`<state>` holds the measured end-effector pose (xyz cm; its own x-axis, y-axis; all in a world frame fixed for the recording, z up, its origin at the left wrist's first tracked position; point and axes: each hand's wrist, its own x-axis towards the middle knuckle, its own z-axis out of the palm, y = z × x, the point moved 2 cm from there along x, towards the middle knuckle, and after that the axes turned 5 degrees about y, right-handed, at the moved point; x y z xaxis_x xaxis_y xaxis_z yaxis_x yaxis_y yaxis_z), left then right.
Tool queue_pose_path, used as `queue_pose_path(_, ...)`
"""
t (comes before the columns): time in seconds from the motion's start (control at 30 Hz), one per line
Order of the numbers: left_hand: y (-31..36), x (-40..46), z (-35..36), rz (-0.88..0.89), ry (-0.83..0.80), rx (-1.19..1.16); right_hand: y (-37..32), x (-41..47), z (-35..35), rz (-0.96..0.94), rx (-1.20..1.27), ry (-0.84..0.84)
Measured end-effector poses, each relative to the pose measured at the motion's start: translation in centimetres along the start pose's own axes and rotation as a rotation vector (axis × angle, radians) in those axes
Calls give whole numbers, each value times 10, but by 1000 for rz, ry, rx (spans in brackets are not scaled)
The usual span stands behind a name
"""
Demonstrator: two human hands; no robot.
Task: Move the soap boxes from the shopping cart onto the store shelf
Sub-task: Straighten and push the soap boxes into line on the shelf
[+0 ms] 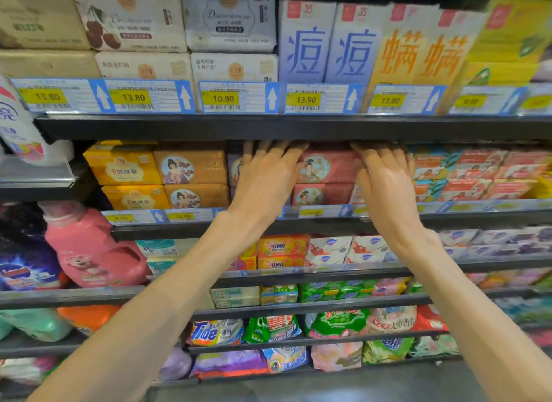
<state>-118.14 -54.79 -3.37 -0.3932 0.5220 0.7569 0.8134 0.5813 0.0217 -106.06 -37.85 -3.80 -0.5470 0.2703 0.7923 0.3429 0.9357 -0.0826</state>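
Pink detergent bottle (89, 249): seen at the left end of the lower shelves; its label is blurred.
Yellow soap boxes (124, 167): stacked two high at the left end of the second shelf (298, 226).
Orange soap boxes (192, 168): stacked just beside the yellow ones; the printed text cannot be read.
Left hand (265, 174): laid flat with fingers spread against the left side of the red soap box (328, 165); the fingertips are hidden under the upper shelf edge (268, 128). A purple box behind this hand is mostly covered.
Red soap box: placed on the second shelf, on top of another red box (321, 194), between the two hands.
Right hand (385, 177): pressed open against the box's right side; no closed grasp is seen.
Boxes to the right (478, 174): blurred, cut off by the frame edge.
Shopping cart: not in view.
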Motion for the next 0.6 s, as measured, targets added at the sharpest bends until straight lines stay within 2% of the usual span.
queue_pose_path(0.6, -1, -2, -5, -39, -5, -90, 2, 3, -5, -23, 57, 39)
